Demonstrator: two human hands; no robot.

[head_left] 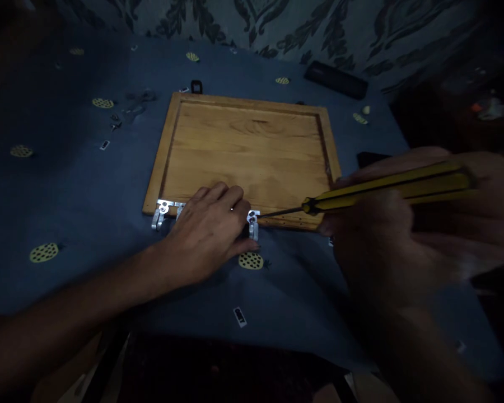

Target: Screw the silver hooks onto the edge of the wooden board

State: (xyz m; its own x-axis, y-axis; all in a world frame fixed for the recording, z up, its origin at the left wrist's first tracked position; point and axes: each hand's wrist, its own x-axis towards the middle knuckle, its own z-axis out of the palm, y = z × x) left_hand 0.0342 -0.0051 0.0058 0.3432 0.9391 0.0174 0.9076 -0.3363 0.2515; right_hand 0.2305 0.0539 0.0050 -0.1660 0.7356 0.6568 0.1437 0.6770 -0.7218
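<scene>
A framed wooden panel (243,140) lies flat, its front edge toward me. Silvery metal brackets (163,208) sit along that edge at the left; another metal bracket (253,219) with screw heads is nearer the middle. My left hand (210,235) curls over the edge between them, thumb and fingers closed about the middle bracket, hiding part of the metalwork. My right hand (386,240), blurred by motion, grips a screwdriver (361,189) with a yellow and black handle. The screwdriver's shaft points left, its tip at the middle bracket. Several small holes run along the edge right of it.
Small metal parts (134,109) lie left of the panel on a blue patterned cloth (84,207). Behind the panel are a small black ring-like piece (196,87) and a dark oblong case (336,80). A dark flat object (372,159) lies near my right hand. Patterned wall behind.
</scene>
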